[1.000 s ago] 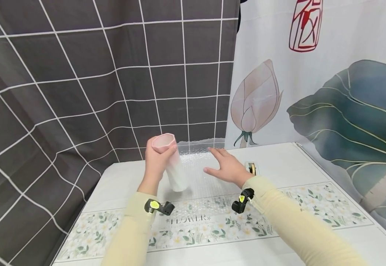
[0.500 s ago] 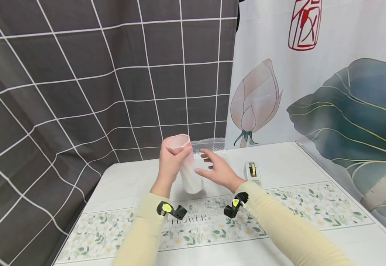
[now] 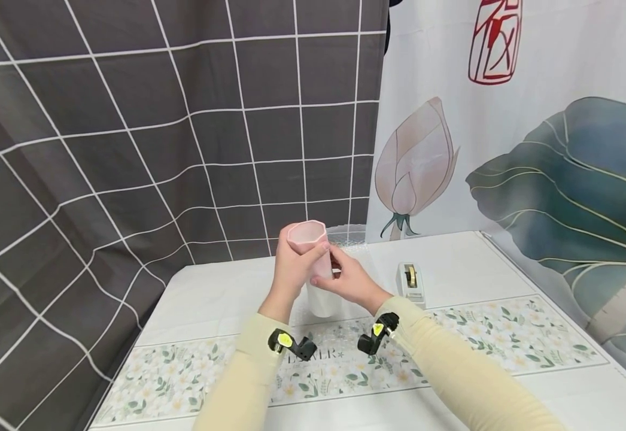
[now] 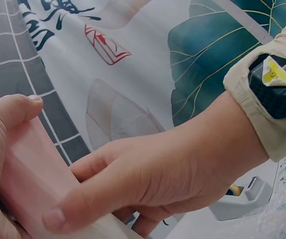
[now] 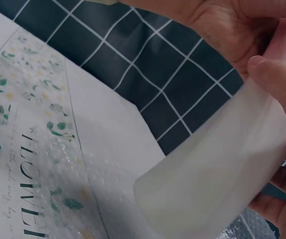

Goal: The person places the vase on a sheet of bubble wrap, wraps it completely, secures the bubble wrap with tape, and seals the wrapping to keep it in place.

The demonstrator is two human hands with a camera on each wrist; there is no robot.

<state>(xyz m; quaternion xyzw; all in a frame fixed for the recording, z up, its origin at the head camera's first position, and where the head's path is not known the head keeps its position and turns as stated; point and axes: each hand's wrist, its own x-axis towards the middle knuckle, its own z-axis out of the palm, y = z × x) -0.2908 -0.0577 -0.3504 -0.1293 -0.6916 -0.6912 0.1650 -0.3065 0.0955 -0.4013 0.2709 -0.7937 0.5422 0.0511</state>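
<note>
A tall faceted vase, pink at its mouth and fading to white at the base, is held over the table with its mouth tipped toward me. My left hand grips the pink upper part, thumb near the rim. Lower down, my right hand holds the vase from the right, its thumb across the front and other fingers round the far side. In the right wrist view the smooth white lower end of the vase points down over bubble wrap spread on the table.
A white tape dispenser with a yellowish roll stands right of my right hand. The white tabletop carries a printed flower band. A dark gridded curtain and a white lotus-print curtain hang behind.
My left hand has brought the vase to the right. My right hand, earlier spread apart from the vase, has moved left and taken hold of it.
</note>
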